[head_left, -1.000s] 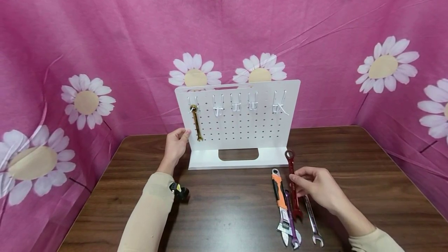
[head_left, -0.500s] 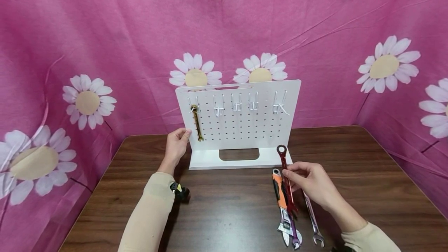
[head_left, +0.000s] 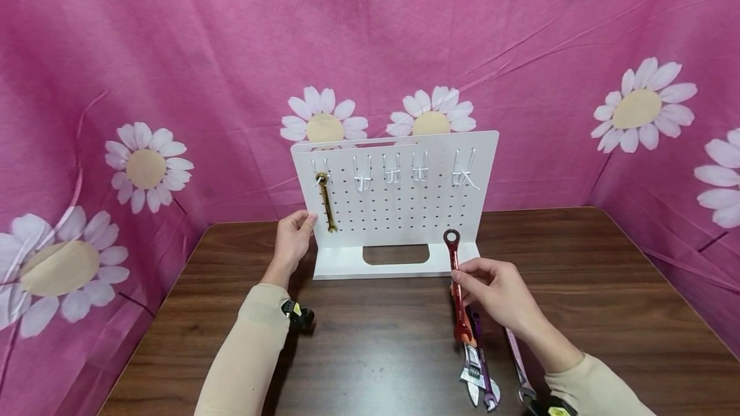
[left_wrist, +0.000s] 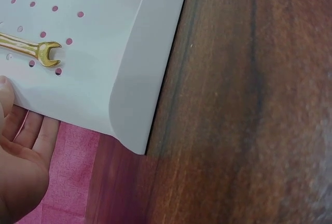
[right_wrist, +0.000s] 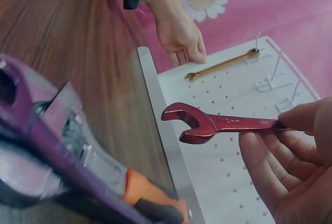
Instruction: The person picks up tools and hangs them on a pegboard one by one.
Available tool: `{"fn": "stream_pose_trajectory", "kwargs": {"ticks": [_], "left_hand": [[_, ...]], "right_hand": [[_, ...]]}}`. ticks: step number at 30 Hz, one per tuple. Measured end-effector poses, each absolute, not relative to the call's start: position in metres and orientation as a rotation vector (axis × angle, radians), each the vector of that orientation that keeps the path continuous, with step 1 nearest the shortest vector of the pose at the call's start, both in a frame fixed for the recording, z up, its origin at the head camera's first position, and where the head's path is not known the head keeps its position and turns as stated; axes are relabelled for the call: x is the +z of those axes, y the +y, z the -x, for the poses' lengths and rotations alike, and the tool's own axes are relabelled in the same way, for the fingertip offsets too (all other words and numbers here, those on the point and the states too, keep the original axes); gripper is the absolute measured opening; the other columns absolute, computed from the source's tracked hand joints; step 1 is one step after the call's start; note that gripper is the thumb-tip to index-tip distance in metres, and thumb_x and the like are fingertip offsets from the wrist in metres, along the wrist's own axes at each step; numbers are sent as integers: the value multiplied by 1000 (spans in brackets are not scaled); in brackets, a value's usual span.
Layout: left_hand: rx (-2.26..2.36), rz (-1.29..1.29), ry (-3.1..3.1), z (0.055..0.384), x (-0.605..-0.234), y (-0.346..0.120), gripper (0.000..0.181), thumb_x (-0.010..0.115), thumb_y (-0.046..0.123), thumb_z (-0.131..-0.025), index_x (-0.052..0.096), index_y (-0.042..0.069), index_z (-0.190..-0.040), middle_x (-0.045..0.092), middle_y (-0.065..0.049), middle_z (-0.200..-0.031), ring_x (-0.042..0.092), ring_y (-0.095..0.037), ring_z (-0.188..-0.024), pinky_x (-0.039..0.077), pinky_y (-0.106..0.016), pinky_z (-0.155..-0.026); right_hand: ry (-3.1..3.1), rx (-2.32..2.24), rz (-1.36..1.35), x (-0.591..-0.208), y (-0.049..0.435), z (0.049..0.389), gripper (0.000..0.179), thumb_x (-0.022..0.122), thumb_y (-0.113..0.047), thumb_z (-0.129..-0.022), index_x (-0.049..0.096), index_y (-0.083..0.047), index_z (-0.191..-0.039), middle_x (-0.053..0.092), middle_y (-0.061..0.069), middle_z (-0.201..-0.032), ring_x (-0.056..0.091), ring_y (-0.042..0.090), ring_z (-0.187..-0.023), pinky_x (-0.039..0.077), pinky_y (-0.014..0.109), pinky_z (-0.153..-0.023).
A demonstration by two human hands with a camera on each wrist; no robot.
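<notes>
A red combination wrench [head_left: 457, 294] is pinched between thumb and fingers of my right hand [head_left: 497, 291], ring end up, above the tools at the right. My left hand [head_left: 291, 242] grips the left edge of a white pegboard stand [head_left: 399, 210], thumb in front and fingers behind, as the left wrist view shows. From the pegboard's leftmost hook hangs a gold wrench [head_left: 326, 203]. Beneath the red wrench lie an adjustable wrench [head_left: 471, 364] with an orange and black handle and a purple wrench [head_left: 484, 368]. A silver wrench [head_left: 516, 361] lies partly hidden by my right wrist.
Several white wire hooks [head_left: 419, 169] line the upper pegboard, bare apart from the leftmost. The stand's base [head_left: 341, 268] rests toward the back of the brown wooden table [head_left: 370, 352]. Behind it hangs a pink cloth [head_left: 370, 37] printed with daisies.
My right hand has lifted the red wrench off the other tools and carried it left and slightly up. My left hand stays on the pegboard edge.
</notes>
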State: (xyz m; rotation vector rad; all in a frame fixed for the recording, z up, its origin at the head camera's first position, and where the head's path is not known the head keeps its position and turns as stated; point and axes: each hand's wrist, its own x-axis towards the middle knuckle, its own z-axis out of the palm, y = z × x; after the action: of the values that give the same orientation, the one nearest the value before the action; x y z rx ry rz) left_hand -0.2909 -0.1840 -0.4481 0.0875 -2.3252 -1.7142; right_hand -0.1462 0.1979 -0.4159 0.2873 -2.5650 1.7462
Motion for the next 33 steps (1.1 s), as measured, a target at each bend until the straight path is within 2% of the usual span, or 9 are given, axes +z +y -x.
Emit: {"fn": "stream_pose_trajectory", "kwargs": {"ticks": [5,12,16,19,24,33], "left_hand": [[-1722,-88,-2318,291,-448,-183,24,65,14,-109,74,-8,-112,76,-22,-102,64,-13,-87,52,-14,-76],[-1744,-76,-2296,290,-448,-182,24,64,12,-109,73,-10,-108,74,-20,-93,62,-13,-82,52,-16,-73],[-1767,-65,-2274,290,-449,-182,23,64,11,-109,72,-11,-107,75,-21,-92,63,-14,-83,53,-16,-74],[-1768,-63,-2266,290,-449,-182,23,64,11,-109,71,-11,-107,73,-16,-87,60,-13,-79,51,-17,-71],[-1770,-73,-2263,290,-450,-182,22,64,11,-109,71,-10,-107,67,-6,-78,52,-7,-72,44,-19,-66],[-1793,-61,-2275,291,-449,-182,23,64,12,-110,72,-9,-108,72,-7,-82,55,-9,-76,47,-18,-69]], "right_hand": [[-2566,1738,-346,-412,191,150,18,71,-9,-103,74,9,-106,74,9,-76,73,17,-61,64,39,-60],[-2574,1734,-389,-407,180,156,18,71,-11,-104,75,6,-107,75,9,-77,72,12,-65,64,37,-62],[-2579,1755,-381,-402,172,160,18,72,-13,-104,76,4,-106,74,10,-78,72,16,-64,61,35,-59],[-2578,1782,-372,-399,166,164,17,72,-12,-104,76,4,-104,74,11,-78,71,17,-62,61,33,-57],[-2538,1818,-388,-395,156,169,16,72,-10,-103,76,5,-105,75,11,-81,71,15,-64,63,32,-62],[-2494,1838,-415,-394,144,177,19,74,-9,-102,75,9,-108,75,13,-83,71,17,-64,63,31,-64]]}}
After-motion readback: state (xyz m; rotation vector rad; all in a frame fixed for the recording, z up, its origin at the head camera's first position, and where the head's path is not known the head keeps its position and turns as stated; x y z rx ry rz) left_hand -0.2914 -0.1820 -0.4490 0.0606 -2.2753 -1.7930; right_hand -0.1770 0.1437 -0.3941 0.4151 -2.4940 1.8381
